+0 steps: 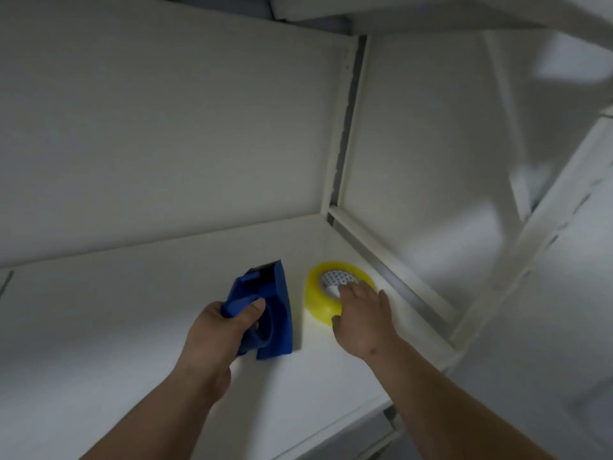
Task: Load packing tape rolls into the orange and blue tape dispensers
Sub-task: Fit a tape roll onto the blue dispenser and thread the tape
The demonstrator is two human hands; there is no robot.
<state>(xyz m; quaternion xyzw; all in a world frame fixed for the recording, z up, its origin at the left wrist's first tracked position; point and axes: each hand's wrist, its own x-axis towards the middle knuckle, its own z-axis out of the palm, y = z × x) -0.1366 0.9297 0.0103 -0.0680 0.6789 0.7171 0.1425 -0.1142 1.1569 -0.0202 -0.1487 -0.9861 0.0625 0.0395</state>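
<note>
L hand [217,322] grips blue dispenser [270,303]; R fingers [348,290] curl on tape roll [320,293].

The left hand [217,330] hides the blue dispenser's [268,313] handle, the right hand's [360,315] fingertips vanish inside the yellow tape roll's [318,305] core, covering its near rim.

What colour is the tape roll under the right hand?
Yellow, with a white patterned core; the tape roll shows in the head view.
</note>
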